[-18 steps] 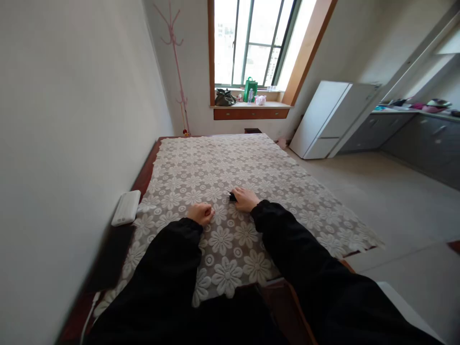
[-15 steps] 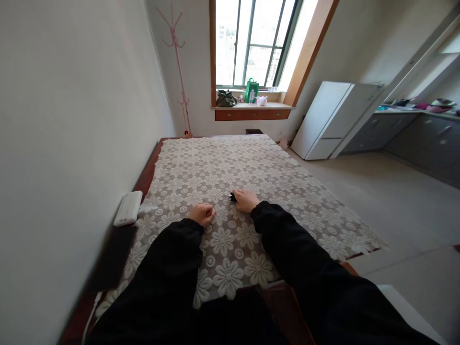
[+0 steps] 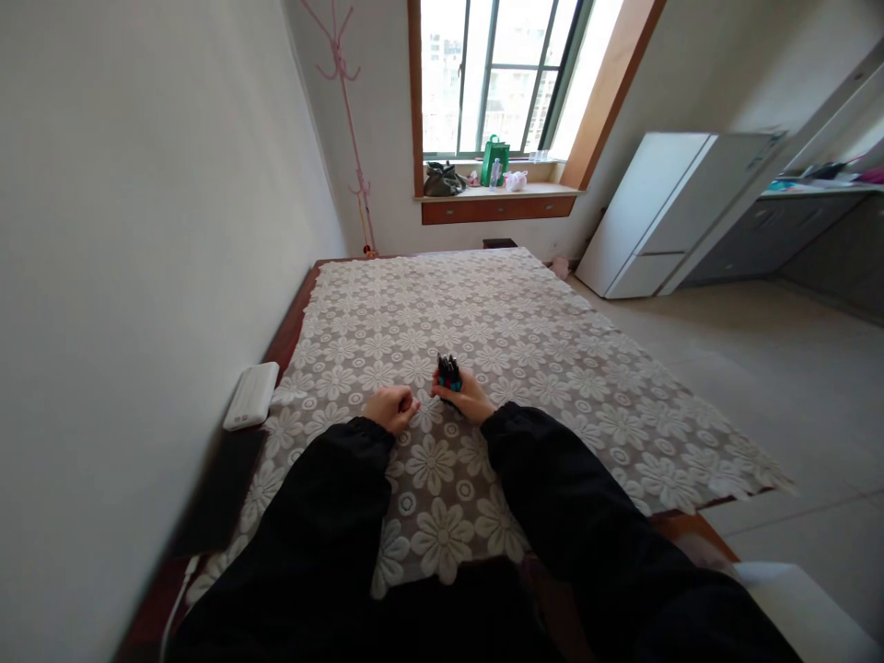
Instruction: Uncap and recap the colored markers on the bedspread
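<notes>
My right hand [image 3: 470,398] is closed around a bundle of pens [image 3: 448,372], slim and dark, with silvery tips pointing up and away from me. Small patches of red and teal show low in the bundle by my fingers. To its left my left hand [image 3: 390,408] rests as a loose fist by the cloth; no object shows in it. A small gap lies between the two hands. Under both is a lace tablecloth [image 3: 432,463] with white flowers on a grey-brown ground.
Along the wall at left lie a white power bank [image 3: 251,396] and a flat black slab [image 3: 219,493] with a white cable [image 3: 176,599]. Beyond the table are a pink coat stand [image 3: 354,138], a windowsill holding a green bag [image 3: 494,162], and a white fridge [image 3: 645,212].
My right hand has turned, so the pens went from pointing left to standing up and facing me more openly. My left hand stays a fist. The view has shifted slightly.
</notes>
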`<state>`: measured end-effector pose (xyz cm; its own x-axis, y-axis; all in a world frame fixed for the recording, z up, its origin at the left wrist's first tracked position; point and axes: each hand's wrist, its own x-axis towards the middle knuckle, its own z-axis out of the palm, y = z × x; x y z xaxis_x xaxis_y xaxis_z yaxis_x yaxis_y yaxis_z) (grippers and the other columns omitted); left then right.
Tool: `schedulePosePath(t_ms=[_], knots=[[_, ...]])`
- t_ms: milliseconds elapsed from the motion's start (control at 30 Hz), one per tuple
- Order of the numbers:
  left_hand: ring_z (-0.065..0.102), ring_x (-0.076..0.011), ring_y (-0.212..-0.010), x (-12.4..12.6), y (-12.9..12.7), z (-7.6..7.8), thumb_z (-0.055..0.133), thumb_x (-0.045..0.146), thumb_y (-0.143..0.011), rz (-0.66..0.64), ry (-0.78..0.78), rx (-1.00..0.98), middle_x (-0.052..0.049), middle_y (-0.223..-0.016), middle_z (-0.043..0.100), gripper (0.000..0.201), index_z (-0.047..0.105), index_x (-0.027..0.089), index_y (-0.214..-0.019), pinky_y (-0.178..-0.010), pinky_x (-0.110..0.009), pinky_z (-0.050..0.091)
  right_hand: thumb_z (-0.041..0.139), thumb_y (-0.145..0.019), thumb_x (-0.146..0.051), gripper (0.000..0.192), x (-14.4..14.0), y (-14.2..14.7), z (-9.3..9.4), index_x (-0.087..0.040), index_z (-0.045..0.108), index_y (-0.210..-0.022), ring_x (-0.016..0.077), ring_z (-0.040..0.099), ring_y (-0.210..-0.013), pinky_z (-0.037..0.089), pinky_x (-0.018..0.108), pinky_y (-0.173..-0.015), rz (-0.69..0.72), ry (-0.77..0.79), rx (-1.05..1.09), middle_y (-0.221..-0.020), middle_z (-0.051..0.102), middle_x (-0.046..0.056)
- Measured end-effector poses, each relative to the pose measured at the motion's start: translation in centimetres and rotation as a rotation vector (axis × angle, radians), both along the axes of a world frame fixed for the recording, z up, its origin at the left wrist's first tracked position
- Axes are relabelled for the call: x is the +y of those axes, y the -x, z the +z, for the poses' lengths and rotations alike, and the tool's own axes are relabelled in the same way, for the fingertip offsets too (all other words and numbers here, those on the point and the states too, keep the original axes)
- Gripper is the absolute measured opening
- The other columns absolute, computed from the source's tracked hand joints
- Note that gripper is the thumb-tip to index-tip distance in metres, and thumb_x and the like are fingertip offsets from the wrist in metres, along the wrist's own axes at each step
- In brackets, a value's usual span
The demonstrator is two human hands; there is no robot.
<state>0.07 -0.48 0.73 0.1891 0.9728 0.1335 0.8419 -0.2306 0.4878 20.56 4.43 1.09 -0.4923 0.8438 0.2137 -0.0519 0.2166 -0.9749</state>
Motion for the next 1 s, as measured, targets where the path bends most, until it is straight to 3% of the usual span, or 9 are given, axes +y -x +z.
schedulePosePath(t_ms=[100,233,367,467,533,633,733,867,1000], knots=[[0.057,-0.017,-0.072,-0.4,0.0,0.4,0.059,0.04,-0.083,-0.001,-0.031,-0.087,-0.002,-0.077,0.061,0.021,0.061,0.019,-0.084,-0.069,-0.029,0.044,0.069,-0.081,-0.045,0.028,0.0,0.1,0.0,-0.02,0.058,-0.085,0.0168,0.062,-0.071,0.052,0.034,-0.075,0.057,-0.05,-0.032,-0.073,0.065,0.0],[0.063,-0.0228,-0.102,-0.8,0.2,1.4,0.065,0.047,-0.081,-0.104,-0.036,-0.276,-0.013,-0.131,0.059,0.049,0.06,0.019,-0.121,-0.084,-0.034,0.052,0.068,-0.082,-0.044,0.026,-0.2,0.0,0.1,-0.019,0.059,-0.082,0.0154,0.057,-0.068,0.051,0.032,-0.07,0.11,-0.072,-0.079,-0.072,0.062,-0.001],[0.057,-0.0288,-0.122,-0.7,-0.9,3.1,0.074,0.048,-0.074,-0.102,0.058,-0.433,-0.014,-0.141,0.054,0.072,0.051,0.021,-0.136,-0.097,-0.04,0.05,0.068,-0.082,-0.04,0.024,-0.5,0.0,-0.1,-0.017,0.062,-0.087,0.0171,0.059,-0.072,0.052,0.034,-0.073,0.169,-0.106,-0.092,-0.079,0.063,0.001],[0.059,-0.0289,-0.121,-0.4,-2.9,3.9,0.08,0.043,-0.069,-0.162,0.066,-0.539,-0.012,-0.13,0.064,0.065,0.06,0.021,-0.127,-0.103,-0.043,0.048,0.067,-0.083,-0.04,0.025,-0.9,0.1,-0.2,-0.017,0.064,-0.091,0.0214,0.064,-0.084,0.054,0.037,-0.08,0.271,-0.128,-0.082,-0.088,0.067,0.004],[0.065,-0.0267,-0.11,-0.2,-4.5,3.7,0.077,0.042,-0.072,-0.18,0.084,-0.645,-0.01,-0.115,0.071,0.043,0.07,0.019,-0.108,-0.1,-0.042,0.051,0.069,-0.082,-0.038,0.027,-1.3,0.3,-0.4,-0.017,0.066,-0.097,0.0236,0.065,-0.094,0.054,0.039,-0.086,0.307,-0.132,-0.113,-0.097,0.068,0.006],[0.069,-0.0253,-0.101,-0.1,-6.3,2.3,0.071,0.041,-0.078,-0.113,0.067,-0.836,-0.009,-0.097,0.074,0.024,0.072,0.019,-0.087,-0.098,-0.046,0.053,0.07,-0.08,-0.035,0.04,-1.7,0.6,-0.8,-0.019,0.064,-0.117,0.0242,0.063,-0.106,0.052,0.041,-0.095,0.25,-0.19,-0.185,-0.113,0.068,0.007],[0.068,-0.0259,-0.106,-0.1,-6.7,1.0,0.069,0.045,-0.079,-0.046,-0.001,-0.966,-0.009,-0.1,0.073,0.026,0.068,0.019,-0.077,-0.102,-0.049,0.051,0.078,-0.073,-0.037,0.065,-1.7,0.5,-1.0,-0.023,0.056,-0.132,0.0286,0.052,-0.126,0.035,0.049,-0.112,0.098,-0.41,-0.362,-0.127,0.063,0.009],[0.07,-0.0225,-0.084,0.2,-3.9,1.9,0.057,0.056,-0.087,0.102,-0.135,-0.937,-0.005,-0.071,0.068,0.039,0.061,0.02,-0.076,-0.086,-0.041,0.057,0.077,-0.073,-0.053,0.077,-1.4,0.0,-0.5,-0.024,0.05,-0.14,0.0315,0.048,-0.13,0.031,0.051,-0.112,0.027,-0.447,-0.518,-0.134,0.059,0.011],[0.068,-0.0211,-0.089,1.2,1.4,4.0,0.063,0.045,-0.085,0.286,-0.235,-0.294,-0.005,-0.092,0.073,0.028,0.068,0.021,-0.099,-0.081,-0.031,0.052,0.068,-0.084,-0.05,0.047,-1.1,-0.1,-0.3,-0.021,0.06,-0.12,0.0256,0.056,-0.119,0.03,0.048,-0.112,-0.083,-0.403,-0.456,-0.121,0.066,0.009]])
